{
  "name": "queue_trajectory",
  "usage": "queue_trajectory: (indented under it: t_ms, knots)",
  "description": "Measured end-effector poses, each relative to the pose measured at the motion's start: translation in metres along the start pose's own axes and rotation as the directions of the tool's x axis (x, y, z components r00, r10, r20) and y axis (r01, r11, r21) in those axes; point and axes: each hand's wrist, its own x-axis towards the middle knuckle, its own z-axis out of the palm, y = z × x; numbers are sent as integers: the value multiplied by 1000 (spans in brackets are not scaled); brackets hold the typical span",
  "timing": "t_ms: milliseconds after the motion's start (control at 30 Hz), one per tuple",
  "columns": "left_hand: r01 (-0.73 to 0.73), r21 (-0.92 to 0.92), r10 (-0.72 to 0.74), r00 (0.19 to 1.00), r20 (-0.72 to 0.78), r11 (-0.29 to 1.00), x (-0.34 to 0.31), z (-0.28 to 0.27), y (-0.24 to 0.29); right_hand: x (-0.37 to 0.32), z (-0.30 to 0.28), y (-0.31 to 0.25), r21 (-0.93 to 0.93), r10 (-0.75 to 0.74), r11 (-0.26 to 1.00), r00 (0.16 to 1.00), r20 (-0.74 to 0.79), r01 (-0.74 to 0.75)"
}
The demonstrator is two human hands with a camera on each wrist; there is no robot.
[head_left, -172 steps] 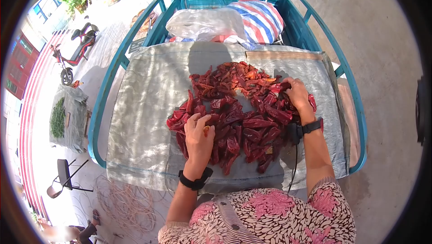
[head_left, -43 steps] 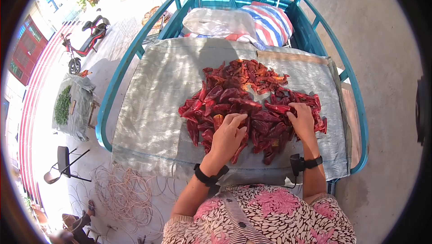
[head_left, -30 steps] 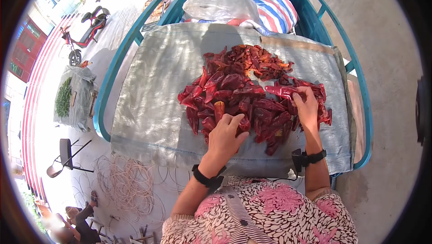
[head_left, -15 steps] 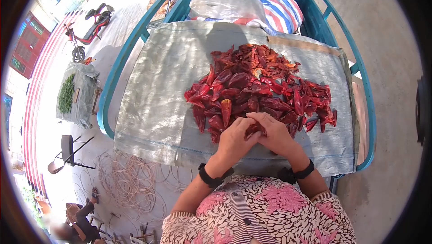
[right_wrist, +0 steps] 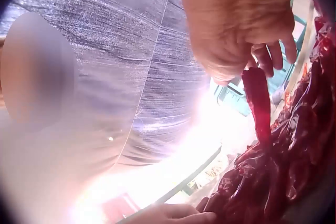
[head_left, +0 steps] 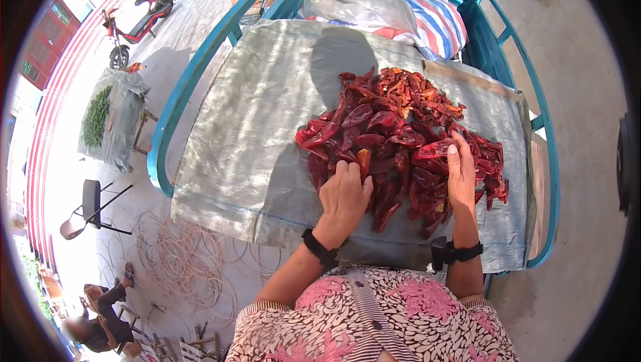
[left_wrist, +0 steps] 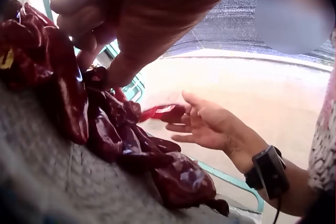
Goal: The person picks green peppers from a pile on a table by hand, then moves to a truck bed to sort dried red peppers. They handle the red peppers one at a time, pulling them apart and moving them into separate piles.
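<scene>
Dark red dried chili peppers (head_left: 360, 116) lie heaped on the grey woven sheet (head_left: 227, 128), with smaller orange-red pieces (head_left: 417, 88) at the far side. My left hand (head_left: 344, 196) is at the near left edge of the heap. Its curled fingers and thumb pinch a dark pepper (left_wrist: 96, 77), mostly hidden by the hand in the left wrist view. Over the right part of the heap, my right hand (head_left: 461, 178) holds a glossy red pepper (right_wrist: 258, 103) between thumb and fingers. That pepper points down toward the heap in the right wrist view.
Blue-green cart rails (head_left: 193, 81) run along both sides of the sheet. A clear plastic bag (head_left: 360, 7) and a striped sack (head_left: 437, 25) lie behind. On the ground to the left are a folding chair (head_left: 92, 205), coiled cord (head_left: 180, 262) and a seated person (head_left: 107, 312).
Half a second ago both hands met at the heap's near edge; now they are apart. The right hand has moved right and farther out, the left slightly left. The head view has shifted too.
</scene>
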Motion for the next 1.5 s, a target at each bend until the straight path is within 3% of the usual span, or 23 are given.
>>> queue_trajectory:
  t_ms: [67, 100, 133, 200, 267, 333, 433, 600, 633, 667, 733, 800, 867, 900, 1033, 1067, 1133, 1233, 1267, 1333, 1400, 1433, 1500]
  knots:
    - [1, -16, -1, 1000, -28, 1000, 0, 1, -3, -5, 1, 3, -340, -209, 926, 974, -91, 167]
    - [5, -23, -5, 999, -38, 1000, 0, -1, -2, -9, -3, -4, -359, -267, 903, 963, -34, 238]
    - [10, -27, -12, 999, -49, 1000, -2, -6, 1, -15, -3, -8, -296, -313, 904, 949, 34, 309]
    - [-6, -45, 3, 998, -70, 999, -9, -15, 9, -26, 2, -31, 17, -137, 990, 936, 323, 139]
    - [-64, -71, 57, 994, -95, 995, -16, -20, 19, -38, 12, -51, 183, -182, 977, 876, 446, 110]
    - [-145, -103, 143, 989, -29, 984, -20, -16, 18, -38, 25, -47, 44, -491, 856, 784, 380, 515]
    - [-155, -169, 156, 988, -6, 973, -26, -15, 24, -30, 21, -28, 122, -447, 881, 722, 529, 456]
    - [-121, -80, 113, 988, -104, 989, -14, 13, 9, -10, -4, -10, 171, -193, 976, 889, 415, 132]
    - [-129, -40, 123, 986, -116, 991, -9, 22, 3, 0, -7, -1, -30, -388, 913, 890, 240, 406]
    - [-211, -37, 201, 961, -189, 977, -4, 38, -4, 10, -6, 8, -250, -597, 762, 797, 88, 598]
    - [-222, 85, 230, 968, -98, 971, 3, 42, -4, 17, -10, 25, -135, -416, 896, 906, 74, 423]
    - [-192, 222, 229, 961, -155, 956, 10, 52, 0, 9, -6, 34, 49, -213, 977, 960, 181, 207]
    - [-175, 101, 189, 969, -158, 979, 16, 51, 3, -5, 7, 27, 58, -181, 983, 903, 390, 172]
    - [-208, 73, 220, 936, -274, 975, 15, 42, 4, -11, 11, 23, 47, -159, 987, 863, 479, 156]
    - [-239, -229, 84, 841, -534, 944, 12, 42, 32, -24, 27, 3, 238, -64, 967, 824, 562, -87]
    - [-250, -416, 59, 906, -420, 874, 6, 43, 38, -25, 31, 2, 315, -83, 942, 831, 550, -114]
    - [28, -906, -50, 999, 8, 423, -1, 28, 52, -24, 39, 2, 462, -109, 872, 854, 508, -164]
    - [-228, -806, 1, 963, -271, 546, 3, 37, 48, -6, 44, 13, 456, -154, 882, 844, 513, -117]
    - [-130, -703, -56, 970, -236, 699, -1, 40, 44, -2, 39, 20, 447, -154, 889, 852, 500, -101]
    - [-26, -512, -88, 976, -198, 859, -7, 11, 31, 12, 16, 7, 148, -19, 986, 838, 546, -74]
    - [-37, -341, -92, 930, -356, 939, -15, -8, 7, 20, 12, 24, 279, -73, 960, 950, 304, -16]
    - [78, -259, -158, 939, -304, 963, -15, -24, 3, 25, 9, 31, 12, -365, 931, 927, 90, 365]
    - [96, -156, -134, 958, -255, 983, -15, -19, -30, 22, -2, 30, -204, -369, 911, 929, -12, 359]
